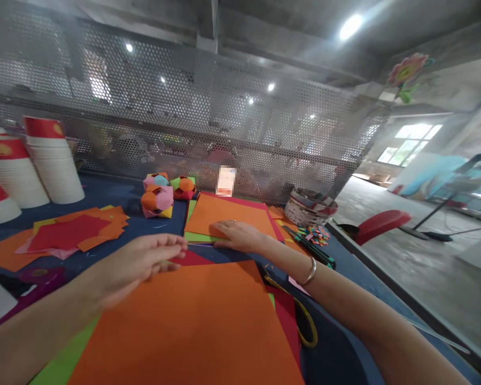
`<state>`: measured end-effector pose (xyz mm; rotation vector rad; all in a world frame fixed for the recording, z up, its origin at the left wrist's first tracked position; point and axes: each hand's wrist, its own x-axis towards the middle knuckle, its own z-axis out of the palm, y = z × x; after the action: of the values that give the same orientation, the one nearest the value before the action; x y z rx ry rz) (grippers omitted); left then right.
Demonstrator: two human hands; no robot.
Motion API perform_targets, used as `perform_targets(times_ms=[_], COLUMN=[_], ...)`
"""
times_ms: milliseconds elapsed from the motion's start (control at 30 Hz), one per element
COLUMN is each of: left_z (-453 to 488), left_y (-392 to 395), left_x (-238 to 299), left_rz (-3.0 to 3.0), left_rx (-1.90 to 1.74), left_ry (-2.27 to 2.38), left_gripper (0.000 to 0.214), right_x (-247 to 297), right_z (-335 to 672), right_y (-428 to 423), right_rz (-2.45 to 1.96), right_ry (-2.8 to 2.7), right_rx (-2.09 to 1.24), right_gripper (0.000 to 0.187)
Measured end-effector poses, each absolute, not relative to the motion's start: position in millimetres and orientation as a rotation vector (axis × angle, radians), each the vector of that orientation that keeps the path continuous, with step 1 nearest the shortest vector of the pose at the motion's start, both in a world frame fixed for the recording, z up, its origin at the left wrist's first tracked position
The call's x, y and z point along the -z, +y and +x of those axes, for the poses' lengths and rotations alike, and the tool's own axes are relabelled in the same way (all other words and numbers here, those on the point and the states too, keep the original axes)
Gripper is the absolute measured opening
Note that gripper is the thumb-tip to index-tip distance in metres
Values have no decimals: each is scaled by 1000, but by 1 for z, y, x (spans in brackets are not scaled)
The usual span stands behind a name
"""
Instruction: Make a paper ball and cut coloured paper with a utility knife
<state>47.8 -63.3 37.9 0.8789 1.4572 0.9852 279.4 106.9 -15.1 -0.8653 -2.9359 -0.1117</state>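
My right hand (240,236) lies with its fingers outstretched on the far stack of coloured paper, whose top sheet is orange (240,208). Green and red sheets peek out at the edges of that stack. Over the left side of a nearer large orange sheet (192,326), my left hand (146,259) hovers with its fingers loosely extended and nothing visible in them. Green and red paper shows beneath this near sheet. Beside its right edge are scissors with a yellow handle (313,334), partly hidden by paper.
Cut paper pieces (70,231) are piled at left, below stacks of paper cups (58,166). Several folded paper balls (157,201) sit at the back. Toward the right are a woven basket (309,207), small coloured bits (315,235) and a black-green cutter (310,247). A perforated panel (176,123) stands behind.
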Motion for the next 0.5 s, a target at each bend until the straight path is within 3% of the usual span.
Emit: perform_targets(times_ms=[167,500], left_z=[60,41], left_y=[-12,13], left_x=[-27,6], left_rz=[672,747], left_rx=[-1218,-1220], left_ry=[1410,1271], left_gripper=[10,16], right_x=[18,13], right_z=[277,278], right_y=[107,112], right_rz=[-907,-1106], right_ry=[-2962,-2813], right_rx=[177,149], right_gripper=[37,33])
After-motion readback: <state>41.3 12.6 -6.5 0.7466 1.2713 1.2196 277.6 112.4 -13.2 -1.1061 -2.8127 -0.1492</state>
